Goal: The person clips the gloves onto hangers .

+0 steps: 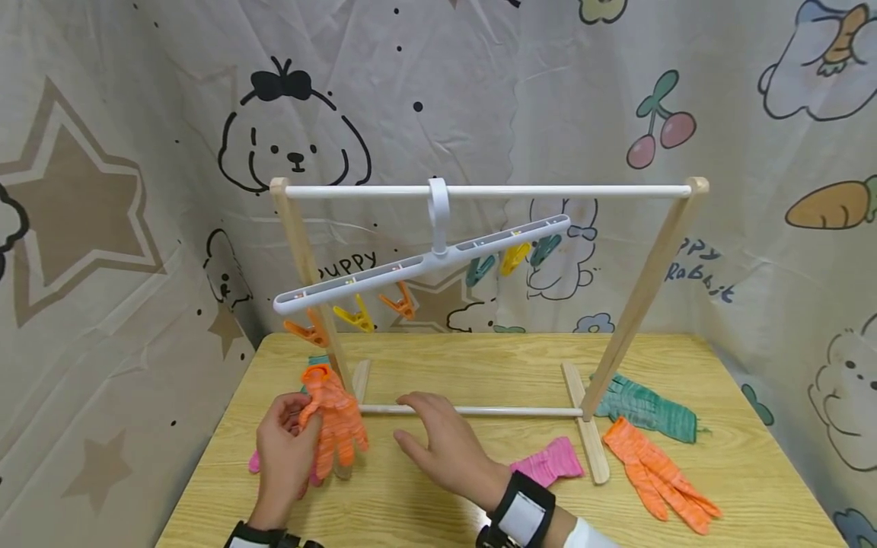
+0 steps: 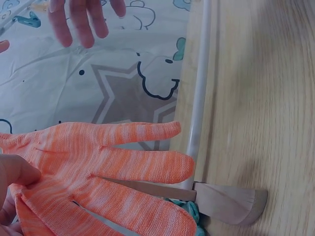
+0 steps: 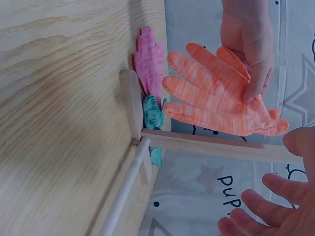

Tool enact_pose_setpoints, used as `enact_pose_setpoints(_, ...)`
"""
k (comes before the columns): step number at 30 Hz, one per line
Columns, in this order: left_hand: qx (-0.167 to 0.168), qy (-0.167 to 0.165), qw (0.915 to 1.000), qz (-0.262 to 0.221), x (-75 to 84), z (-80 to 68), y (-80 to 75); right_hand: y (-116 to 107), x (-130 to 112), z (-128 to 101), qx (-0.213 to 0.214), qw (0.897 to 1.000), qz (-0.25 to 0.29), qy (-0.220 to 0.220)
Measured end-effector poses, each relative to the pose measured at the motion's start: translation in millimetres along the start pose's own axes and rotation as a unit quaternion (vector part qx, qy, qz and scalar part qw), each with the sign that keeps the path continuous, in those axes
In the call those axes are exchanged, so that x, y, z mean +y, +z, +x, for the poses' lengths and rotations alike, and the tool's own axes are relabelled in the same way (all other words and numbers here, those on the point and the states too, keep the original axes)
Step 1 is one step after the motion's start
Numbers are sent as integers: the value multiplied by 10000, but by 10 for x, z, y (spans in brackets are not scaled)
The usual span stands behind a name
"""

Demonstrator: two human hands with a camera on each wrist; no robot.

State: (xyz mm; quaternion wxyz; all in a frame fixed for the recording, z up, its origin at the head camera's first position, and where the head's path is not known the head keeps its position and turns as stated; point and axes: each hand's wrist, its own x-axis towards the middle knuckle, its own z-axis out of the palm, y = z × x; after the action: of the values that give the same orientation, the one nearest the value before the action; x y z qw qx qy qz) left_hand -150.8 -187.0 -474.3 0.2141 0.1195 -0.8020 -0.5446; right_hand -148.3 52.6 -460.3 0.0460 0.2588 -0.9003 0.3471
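My left hand (image 1: 284,449) pinches an orange knit glove (image 1: 337,426) near its cuff, thumb on the near face. The glove hangs with its fingers downward, raised off the table on the left side. Just right of it, my right hand (image 1: 448,449) is held in the air, fingers apart and holding nothing. Above both hands, a white hanger (image 1: 438,262) hooks over the rack's top rod and tilts down to the left. Clothespins dangle from it, among them an orange one (image 1: 308,329) and a yellow one (image 1: 355,313) over the glove.
A wooden rack (image 1: 637,304) with a white top rod (image 1: 562,191) and a lower rod (image 1: 521,412) stands on the table (image 1: 425,502). On the right lie a green glove (image 1: 647,407), another orange glove (image 1: 658,476) and a pink one (image 1: 550,461). Behind the held glove, the right wrist view shows pink (image 3: 149,64) and green gloves (image 3: 153,112).
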Motion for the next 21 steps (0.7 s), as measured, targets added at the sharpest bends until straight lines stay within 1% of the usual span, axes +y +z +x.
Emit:
enact_pose_setpoints(6, 37, 92, 9999, -135, -2, 11, -28, -16, -80, 86, 144, 9997, -49, -193)
enact_pose_setpoints(10, 97, 130, 9996, -222, 14, 19, -52, -31, -156, 147, 113, 9997, 5, -229)
enact_pose_setpoints(16, 158, 10, 9998, -80, 26, 45, -78, -54, -282, 222, 155, 9994, 99, -279)
enact_pose_setpoints(21, 172, 0, 9998, -47, 38, 60, -101, -87, -375, 299, 269, 9983, 46, -512)
